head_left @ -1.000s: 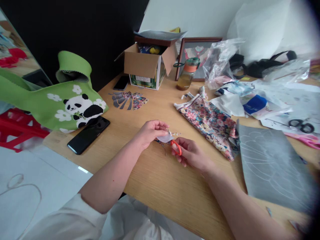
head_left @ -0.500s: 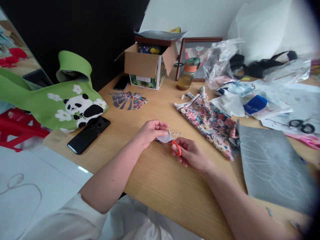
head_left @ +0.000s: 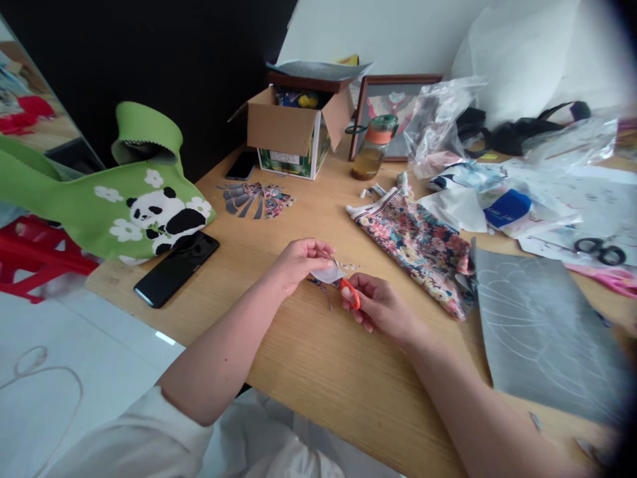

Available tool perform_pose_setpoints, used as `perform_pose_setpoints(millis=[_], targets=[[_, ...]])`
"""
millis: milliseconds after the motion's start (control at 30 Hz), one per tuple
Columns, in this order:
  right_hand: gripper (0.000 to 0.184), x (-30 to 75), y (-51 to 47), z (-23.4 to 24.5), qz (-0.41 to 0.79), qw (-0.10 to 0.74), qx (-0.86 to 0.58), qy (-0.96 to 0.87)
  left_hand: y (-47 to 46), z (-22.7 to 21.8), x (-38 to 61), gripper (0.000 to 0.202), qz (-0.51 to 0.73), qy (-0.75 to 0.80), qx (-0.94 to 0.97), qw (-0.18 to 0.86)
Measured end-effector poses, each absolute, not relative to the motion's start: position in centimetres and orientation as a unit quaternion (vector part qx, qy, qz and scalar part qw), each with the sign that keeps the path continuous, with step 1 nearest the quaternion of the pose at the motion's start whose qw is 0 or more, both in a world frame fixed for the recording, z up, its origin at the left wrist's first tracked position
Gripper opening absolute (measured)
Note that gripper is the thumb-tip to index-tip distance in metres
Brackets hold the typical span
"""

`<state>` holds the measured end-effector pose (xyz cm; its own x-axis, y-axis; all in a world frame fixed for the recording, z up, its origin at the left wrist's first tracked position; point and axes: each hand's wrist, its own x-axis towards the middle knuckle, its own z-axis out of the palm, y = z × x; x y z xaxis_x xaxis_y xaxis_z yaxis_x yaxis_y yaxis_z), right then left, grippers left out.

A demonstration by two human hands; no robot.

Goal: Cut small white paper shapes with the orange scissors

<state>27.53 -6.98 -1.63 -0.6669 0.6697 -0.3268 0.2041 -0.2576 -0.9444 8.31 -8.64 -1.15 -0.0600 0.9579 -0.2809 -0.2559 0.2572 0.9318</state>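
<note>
My left hand [head_left: 304, 265] is closed in a pinch on a small pale piece of fabric or paper [head_left: 328, 272]. Orange-handled scissors [head_left: 350, 293] are in my right hand [head_left: 375, 302], with thumb and fingers at the handle loops. Their blades meet the pale piece and are partly hidden by it. Thin patterned scraps [head_left: 323, 289] lie beneath the hands on the wooden table [head_left: 318, 358]. Right of the hands lies floral fabric [head_left: 418, 245] with a striped band. Fan-like cut pieces [head_left: 259, 199], some grey and some floral, lie farther back.
A phone [head_left: 177, 269] and a green panda bag [head_left: 159, 206] are at the left edge. Behind stand an open carton [head_left: 288, 129] and a bottle [head_left: 375, 149]. Grey sheet with drawn lines [head_left: 542, 332], black-handled scissors [head_left: 600, 252] and plastic bags [head_left: 440, 129] occupy the right.
Very little differs. The pale piece has tilted slightly between my hands, and the scissors stay at its edge.
</note>
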Motion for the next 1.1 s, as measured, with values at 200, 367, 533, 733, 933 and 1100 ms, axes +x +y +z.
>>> perform_pose_setpoints(millis=[200,367,533,733,933,1100], targets=[[0.049,27.61,-7.06,-1.41,0.716,0.166,-0.366,-0.571,-8.72,-0.91,8.43,0.024,0.502,0.527,0.335,0.598],[0.051,27.58,-7.03,-1.27,0.715,0.162,-0.366,-0.574,-8.69,-0.9,8.51,0.023,0.505,0.521,0.336,0.6],[0.05,27.53,-7.09,-1.26,0.716,0.163,-0.366,-0.572,-8.67,-0.96,8.46,0.024,0.508,0.521,0.336,0.598],[0.05,27.55,-7.07,-1.37,0.708,0.168,-0.365,-0.581,-8.75,-1.01,8.42,0.027,0.51,0.514,0.339,0.601],[0.049,27.53,-7.01,-1.45,0.706,0.165,-0.362,-0.586,-8.68,-0.8,8.46,0.028,0.507,0.515,0.338,0.603],[0.047,27.6,-6.99,-1.68,0.709,0.17,-0.359,-0.583,-8.64,-0.8,8.45,0.029,0.505,0.516,0.341,0.602]])
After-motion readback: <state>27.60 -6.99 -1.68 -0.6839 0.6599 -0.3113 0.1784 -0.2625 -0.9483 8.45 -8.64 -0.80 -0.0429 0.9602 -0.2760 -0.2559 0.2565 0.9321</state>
